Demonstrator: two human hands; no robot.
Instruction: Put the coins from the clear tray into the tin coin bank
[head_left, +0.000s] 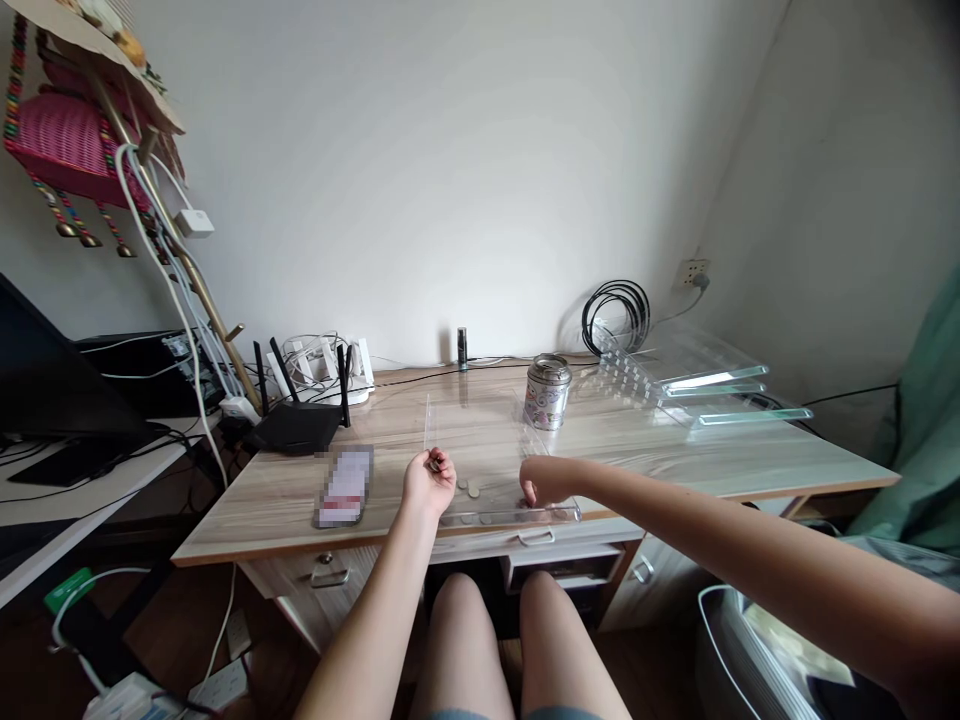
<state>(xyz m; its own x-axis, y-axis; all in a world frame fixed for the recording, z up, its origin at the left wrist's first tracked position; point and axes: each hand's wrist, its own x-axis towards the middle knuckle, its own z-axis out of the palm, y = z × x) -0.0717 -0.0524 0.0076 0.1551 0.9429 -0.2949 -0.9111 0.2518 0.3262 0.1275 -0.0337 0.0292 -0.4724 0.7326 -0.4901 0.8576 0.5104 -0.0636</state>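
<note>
My left hand (430,483) is turned palm up above the near left part of a clear plastic tray (517,515). Its fingers curl round a few small coins (435,463), only partly visible. Over the tray's right side, my right hand (545,482) points down with its fingers drawn together near the bottom. Whatever its fingertips hold, if anything, is hidden. Between the hands several loose coins (472,489) lie in the tray, some near its front wall. A round patterned tin (547,392) stands upright just behind my right hand, beside the tray.
On the left are a blurred phone (345,487) and a black router (300,425). A small dark bottle (462,349) stands by the wall. Stacked clear trays (697,380) and a coiled black cable (616,317) occupy the back right. Below the desk's right side is a bin (739,655).
</note>
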